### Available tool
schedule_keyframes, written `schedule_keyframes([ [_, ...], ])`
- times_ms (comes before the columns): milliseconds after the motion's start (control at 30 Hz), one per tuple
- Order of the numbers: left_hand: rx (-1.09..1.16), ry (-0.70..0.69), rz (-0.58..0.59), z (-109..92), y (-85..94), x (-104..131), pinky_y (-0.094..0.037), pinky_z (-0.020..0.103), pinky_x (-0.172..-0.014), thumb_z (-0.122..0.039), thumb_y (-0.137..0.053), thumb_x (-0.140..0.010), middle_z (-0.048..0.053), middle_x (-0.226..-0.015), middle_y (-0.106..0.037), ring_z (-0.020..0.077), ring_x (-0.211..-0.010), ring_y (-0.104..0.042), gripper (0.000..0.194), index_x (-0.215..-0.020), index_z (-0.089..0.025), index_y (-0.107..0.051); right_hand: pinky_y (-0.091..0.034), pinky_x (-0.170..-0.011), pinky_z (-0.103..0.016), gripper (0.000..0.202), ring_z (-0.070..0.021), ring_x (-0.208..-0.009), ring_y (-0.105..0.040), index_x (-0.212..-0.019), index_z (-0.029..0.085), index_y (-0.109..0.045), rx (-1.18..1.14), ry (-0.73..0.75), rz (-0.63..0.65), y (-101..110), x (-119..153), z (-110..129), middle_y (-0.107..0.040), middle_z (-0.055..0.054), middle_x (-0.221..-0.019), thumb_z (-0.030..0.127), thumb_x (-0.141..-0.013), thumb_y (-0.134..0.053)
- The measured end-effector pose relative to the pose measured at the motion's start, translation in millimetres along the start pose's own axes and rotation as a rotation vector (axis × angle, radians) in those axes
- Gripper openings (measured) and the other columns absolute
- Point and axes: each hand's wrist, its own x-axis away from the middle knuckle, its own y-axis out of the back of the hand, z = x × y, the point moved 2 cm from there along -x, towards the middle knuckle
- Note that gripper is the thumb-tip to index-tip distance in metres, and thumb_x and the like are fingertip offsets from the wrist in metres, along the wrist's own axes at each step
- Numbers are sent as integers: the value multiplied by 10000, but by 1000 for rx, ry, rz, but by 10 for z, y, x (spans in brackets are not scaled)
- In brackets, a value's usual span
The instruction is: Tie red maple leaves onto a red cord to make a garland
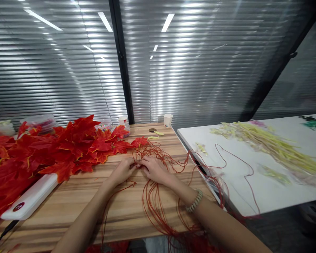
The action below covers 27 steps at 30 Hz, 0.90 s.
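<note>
Many strands of thin red cord (155, 200) spread over the wooden table and hang past its front edge. My left hand (125, 169) and my right hand (154, 169) meet at the middle of this cord, fingertips pinched close together on it. Just what the fingertips grip is too small to make out beyond the cord itself. Beyond my hands the cord lies in a loose tangle, beside a red artificial maple leaf (139, 141). A beaded bracelet (195, 201) circles my right wrist.
A heap of red artificial maple leaves (76, 147) covers the table's left, by a white power bank (33, 196) with a black cable. Paper cups (168, 120) stand at the back. Across a gap, a white table (234, 196) carries yellow strips (274, 147) and stray cord.
</note>
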Motion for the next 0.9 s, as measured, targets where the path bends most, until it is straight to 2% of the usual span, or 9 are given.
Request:
schedule_keyframes([
  [900, 28, 1, -22, 17, 1, 3, -431, 251, -680, -251, -489, -825, 60, -815, -655, 160, -729, -571, 187, -876, -159, -643, -368, -698, -254, 215, -164, -826, -503, -964, 166, -614, -12, -5, 8, 21, -5, 7, -592, -52, -915, 127, -786, -500],
])
